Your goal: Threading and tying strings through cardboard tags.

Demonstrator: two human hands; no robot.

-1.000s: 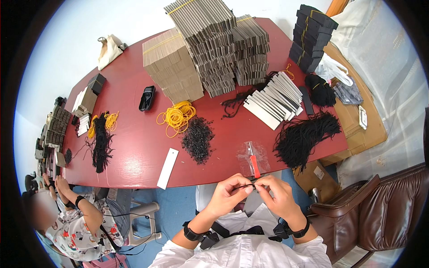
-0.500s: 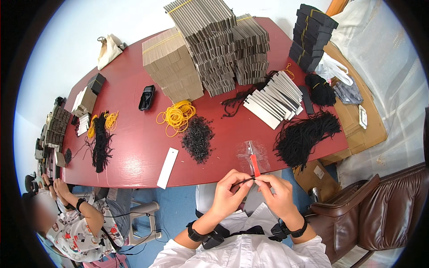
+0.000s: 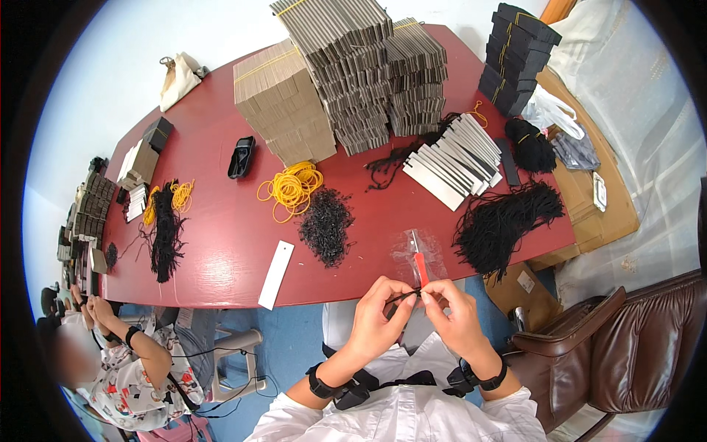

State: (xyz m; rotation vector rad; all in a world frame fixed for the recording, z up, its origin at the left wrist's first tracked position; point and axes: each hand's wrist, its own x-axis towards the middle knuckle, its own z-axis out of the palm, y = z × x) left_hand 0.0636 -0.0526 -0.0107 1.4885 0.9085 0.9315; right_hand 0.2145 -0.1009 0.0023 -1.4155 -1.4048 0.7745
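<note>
Just off the table's near edge, my left hand (image 3: 380, 312) pinches a thin black cord (image 3: 402, 297) between thumb and fingers. My right hand (image 3: 452, 308) meets it there, thumb and forefinger closed on the same cord. The fingertips nearly touch, and the cord's ends are partly hidden by the fingers. Right beyond them, a red-handled tool with a slim metal tip (image 3: 420, 267) lies on crumpled clear plastic film (image 3: 404, 253). Its kind is not clear. A bundle of black cords (image 3: 508, 225) lies to the right of my hands.
On the red table (image 3: 221, 250) are a white strip (image 3: 276, 275), a heap of small black pieces (image 3: 326, 227), yellow elastic bands (image 3: 293, 188), fanned white-and-black strips (image 3: 456, 162) and tall cardboard stacks (image 3: 283, 103). A brown leather chair (image 3: 641, 339) stands right; another person (image 3: 136, 361) works at left.
Both hands stay together on the cord, with only a slight shift of the fingers. The view has tilted a little; the things on the table keep their places.
</note>
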